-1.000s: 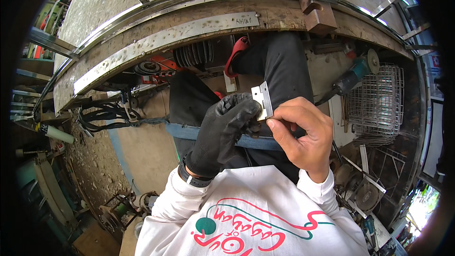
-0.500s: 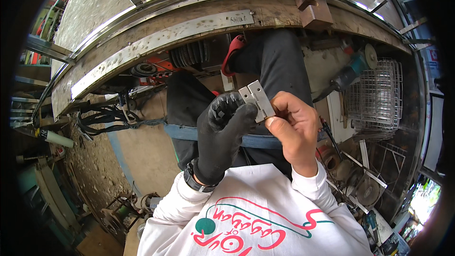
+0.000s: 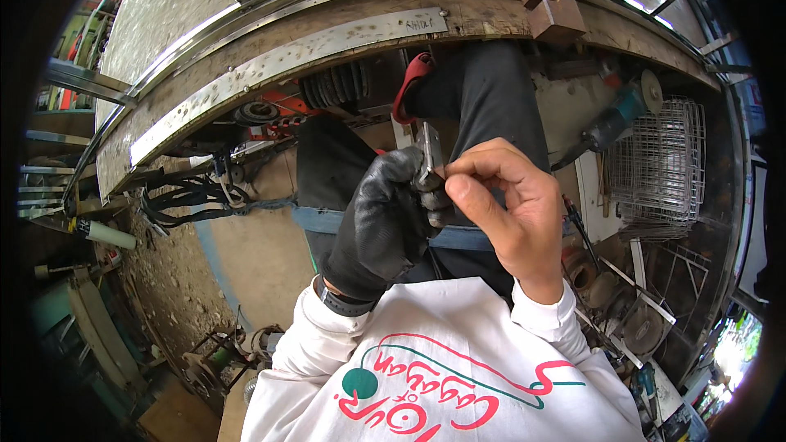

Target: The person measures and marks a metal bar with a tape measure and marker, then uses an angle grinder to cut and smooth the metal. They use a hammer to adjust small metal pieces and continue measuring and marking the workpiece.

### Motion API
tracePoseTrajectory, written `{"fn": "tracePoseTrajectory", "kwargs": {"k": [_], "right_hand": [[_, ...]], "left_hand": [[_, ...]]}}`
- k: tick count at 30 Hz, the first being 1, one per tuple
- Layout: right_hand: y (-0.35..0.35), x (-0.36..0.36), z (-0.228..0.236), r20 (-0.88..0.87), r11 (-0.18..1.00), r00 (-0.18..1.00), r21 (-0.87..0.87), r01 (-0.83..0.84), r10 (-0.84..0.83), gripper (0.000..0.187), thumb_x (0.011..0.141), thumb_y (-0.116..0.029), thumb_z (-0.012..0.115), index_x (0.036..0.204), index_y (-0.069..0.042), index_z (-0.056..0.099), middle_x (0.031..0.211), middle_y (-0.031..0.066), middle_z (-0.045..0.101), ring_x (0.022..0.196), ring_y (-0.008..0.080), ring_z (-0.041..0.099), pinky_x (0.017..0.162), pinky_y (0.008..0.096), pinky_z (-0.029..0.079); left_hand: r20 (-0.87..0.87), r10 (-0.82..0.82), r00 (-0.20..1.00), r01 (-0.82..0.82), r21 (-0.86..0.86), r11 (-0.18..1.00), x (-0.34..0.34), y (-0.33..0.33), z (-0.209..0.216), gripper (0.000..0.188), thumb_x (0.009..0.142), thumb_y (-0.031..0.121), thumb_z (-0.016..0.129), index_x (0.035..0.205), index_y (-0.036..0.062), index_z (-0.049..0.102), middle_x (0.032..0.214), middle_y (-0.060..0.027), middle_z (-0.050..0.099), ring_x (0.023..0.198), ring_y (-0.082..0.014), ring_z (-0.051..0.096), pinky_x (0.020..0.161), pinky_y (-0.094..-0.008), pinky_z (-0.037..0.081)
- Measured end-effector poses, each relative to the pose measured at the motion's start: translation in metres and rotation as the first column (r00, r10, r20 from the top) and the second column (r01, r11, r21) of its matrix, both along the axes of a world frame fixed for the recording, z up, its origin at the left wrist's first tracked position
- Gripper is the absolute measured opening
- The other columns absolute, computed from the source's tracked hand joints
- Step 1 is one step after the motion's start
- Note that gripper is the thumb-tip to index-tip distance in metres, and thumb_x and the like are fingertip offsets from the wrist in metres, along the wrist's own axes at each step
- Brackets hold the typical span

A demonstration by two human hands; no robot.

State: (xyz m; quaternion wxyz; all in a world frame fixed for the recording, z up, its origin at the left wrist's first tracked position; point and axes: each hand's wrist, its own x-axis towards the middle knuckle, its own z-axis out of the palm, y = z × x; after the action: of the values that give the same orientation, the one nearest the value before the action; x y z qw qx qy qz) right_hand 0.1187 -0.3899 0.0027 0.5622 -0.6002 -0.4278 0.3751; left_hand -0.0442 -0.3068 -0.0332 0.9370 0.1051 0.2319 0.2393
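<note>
My left hand [image 3: 385, 221], in a dark grey work glove, is closed on a small flat metal piece [image 3: 427, 155] held edge-on above my lap. My bare right hand [image 3: 508, 205] pinches the same piece from the right with thumb and fingertips. Both hands meet in front of my dark trousers [image 3: 483, 98]. The lower part of the metal piece is hidden between the fingers.
A long wooden workbench [image 3: 491, 16] with a steel strip [image 3: 286, 57] and curved metal rails runs across the top. An angle grinder [image 3: 614, 119] and a wire mesh rack [image 3: 655, 155] lie at the right. Black cables [image 3: 188, 196] and scrap sit on the dirt floor at left.
The metal piece has been turned from flat-on to nearly edge-on. Both hands have shifted slightly while staying on it.
</note>
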Motion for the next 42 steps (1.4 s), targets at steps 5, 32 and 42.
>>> {"fn": "tracePoseTrajectory", "kwargs": {"k": [5,32,42], "right_hand": [[0.000,0.003,0.011,-0.333,0.987,0.942,0.159,0.003,0.051,0.029,0.097,-0.001,0.070,0.126,0.001,0.073,0.109,0.0069,0.070,0.099,0.0119,0.067,0.088,0.0258,0.053],[0.002,0.010,0.014,0.649,0.936,0.742,0.341,-0.086,-0.169,0.026,0.075,0.003,0.082,0.096,-0.007,0.070,0.093,0.0075,0.066,0.079,0.0264,0.066,0.073,0.0369,0.052],[-0.008,0.011,-0.008,0.638,0.952,0.765,0.281,-0.121,-0.091,0.026,0.073,0.001,0.077,0.095,-0.008,0.065,0.091,0.0063,0.065,0.077,0.0261,0.062,0.072,0.0377,0.051]], "left_hand": [[-0.206,-0.002,0.979,0.091,0.424,0.901,-0.003,-0.003,-0.003,0.043,0.110,0.044,0.056,0.121,0.0038,0.064,0.097,-0.0046,0.066,0.078,-0.0107,0.058,0.070,-0.0268,0.046],[-0.210,0.275,0.938,-0.070,0.662,0.746,0.007,-0.010,0.019,0.022,0.105,0.019,0.070,0.115,-0.0007,0.069,0.099,-0.0039,0.072,0.085,-0.0087,0.068,0.073,-0.0248,0.055],[-0.335,0.240,0.911,0.080,0.716,0.694,0.006,-0.010,0.005,0.020,0.105,0.016,0.068,0.113,-0.0026,0.070,0.095,-0.0031,0.072,0.080,-0.0086,0.067,0.072,-0.0243,0.053]]}}
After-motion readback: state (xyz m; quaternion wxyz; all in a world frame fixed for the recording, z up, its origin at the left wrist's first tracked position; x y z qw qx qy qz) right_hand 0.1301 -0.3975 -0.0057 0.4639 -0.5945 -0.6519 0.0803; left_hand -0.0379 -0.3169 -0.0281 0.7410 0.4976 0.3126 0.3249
